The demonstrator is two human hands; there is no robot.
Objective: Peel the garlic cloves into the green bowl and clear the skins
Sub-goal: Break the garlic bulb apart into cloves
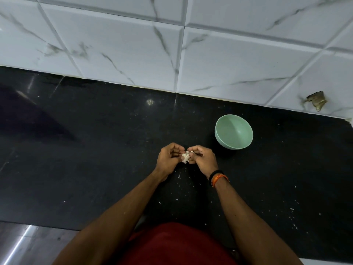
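Fingers (193, 150): both hands pinch one garlic clove (185, 156)
Green bowl (234, 131): empty, near bench's back edge
Technique: tear skin away, keep clove pinched

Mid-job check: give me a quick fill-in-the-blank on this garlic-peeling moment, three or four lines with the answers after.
1. Both hands, the left hand and the right hand, pinch the ____ between them.
2. The green bowl stands on the black countertop to the ____ of the hands.
3. The wrist bands sit on the ____ arm.
4. White skin flakes lie scattered on the ____.

Missing words: garlic; right; right; countertop
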